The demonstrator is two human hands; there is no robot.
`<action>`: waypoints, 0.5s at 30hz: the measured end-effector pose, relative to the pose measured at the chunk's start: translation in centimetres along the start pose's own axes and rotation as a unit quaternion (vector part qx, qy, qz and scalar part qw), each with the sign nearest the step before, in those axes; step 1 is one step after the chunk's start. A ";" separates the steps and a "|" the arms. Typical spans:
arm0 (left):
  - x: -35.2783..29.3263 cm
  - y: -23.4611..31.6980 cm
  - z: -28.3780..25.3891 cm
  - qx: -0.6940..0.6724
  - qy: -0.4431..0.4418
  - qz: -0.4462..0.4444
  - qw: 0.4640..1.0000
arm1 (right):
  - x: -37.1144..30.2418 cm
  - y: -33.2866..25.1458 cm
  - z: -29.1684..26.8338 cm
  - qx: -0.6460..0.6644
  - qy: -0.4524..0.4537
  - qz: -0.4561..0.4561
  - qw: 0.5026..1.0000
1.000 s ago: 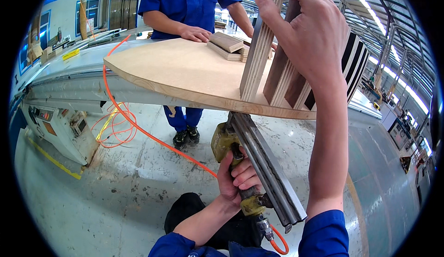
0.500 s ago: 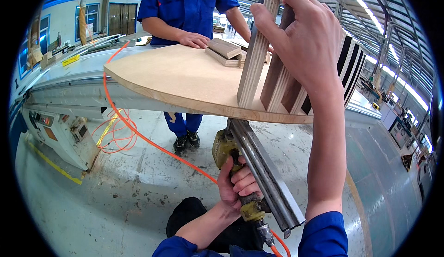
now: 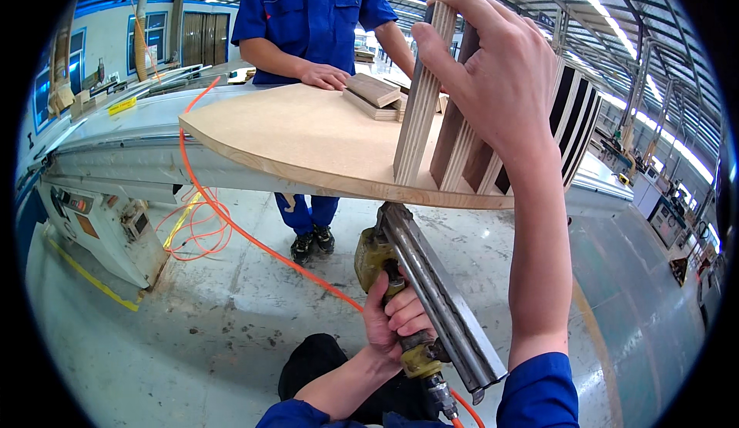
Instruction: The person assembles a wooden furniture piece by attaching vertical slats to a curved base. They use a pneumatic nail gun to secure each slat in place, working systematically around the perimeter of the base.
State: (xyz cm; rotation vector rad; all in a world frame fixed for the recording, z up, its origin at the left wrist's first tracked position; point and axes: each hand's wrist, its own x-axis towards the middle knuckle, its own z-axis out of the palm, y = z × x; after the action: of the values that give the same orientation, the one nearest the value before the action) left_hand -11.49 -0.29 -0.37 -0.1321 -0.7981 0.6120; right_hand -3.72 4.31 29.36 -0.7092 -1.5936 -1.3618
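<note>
My left hand [image 3: 396,316] is wrapped round the handle of a yellow-green air nail gun [image 3: 440,293] with a long metal magazine. Its nose points up and meets, or nearly meets, the underside of a tan wooden board [image 3: 285,132] with a curved edge. Above the board, my right hand [image 3: 504,74] grips the top of an upright plywood strip [image 3: 416,120], thumb on the near left and fingers over the top. More upright plywood strips [image 3: 456,147] stand in a row to its right, partly hidden by my hand and forearm.
A co-worker [image 3: 304,20] in blue stands across the board, one hand [image 3: 325,75] resting on it beside loose wood blocks [image 3: 373,93]. An orange air hose [image 3: 265,251] curves from the board's left edge to the gun. A grey machine table [image 3: 108,147] lies under the board's far side.
The view has shifted slightly, and the board and gun nose appear a little lower. Both hands keep their holds.
</note>
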 end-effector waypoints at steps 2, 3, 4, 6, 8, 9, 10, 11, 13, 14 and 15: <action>-0.1 0.0 0.1 0.008 0.002 -0.001 1.000 | 0.0 -0.1 -0.1 -0.003 0.000 0.001 1.000; -0.2 0.1 0.1 0.012 0.002 -0.002 1.000 | 0.1 -0.1 -0.1 -0.004 0.000 0.002 1.000; -0.2 0.1 0.2 0.032 -0.001 -0.002 0.999 | 0.1 -0.2 -0.1 -0.005 0.000 0.004 1.000; -0.3 0.1 0.6 0.072 -0.007 -0.001 0.997 | 0.1 -0.3 0.0 -0.004 -0.001 0.008 1.000; -0.1 -0.2 0.5 0.047 0.009 0.012 0.999 | 0.0 -0.2 0.1 -0.006 0.007 0.003 1.000; 0.0 -0.3 0.4 0.042 0.006 0.011 0.999 | 0.0 0.0 0.1 -0.010 0.014 -0.005 1.000; 0.1 -0.4 0.3 0.037 0.002 0.008 0.999 | 0.0 0.1 0.1 -0.014 0.022 -0.013 1.000; 0.2 -0.4 0.3 0.035 -0.001 0.008 0.999 | 0.0 0.1 0.0 -0.009 0.016 -0.007 1.000; 0.1 -0.2 0.3 0.042 -0.013 0.008 0.999 | 0.0 -0.1 -0.2 0.000 0.004 0.005 1.000; 0.1 -0.1 0.3 0.045 -0.015 0.010 0.999 | 0.0 -0.2 -0.1 0.001 0.007 0.007 1.000; 0.1 -0.1 0.3 0.047 -0.015 0.012 0.999 | 0.0 -0.2 0.0 0.002 0.010 0.008 1.000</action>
State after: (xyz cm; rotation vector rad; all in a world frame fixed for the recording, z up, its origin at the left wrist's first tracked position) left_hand -11.59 -0.35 -0.08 -0.0460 -0.7958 0.6740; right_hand -3.89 4.28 29.24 -0.7028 -1.5721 -1.3503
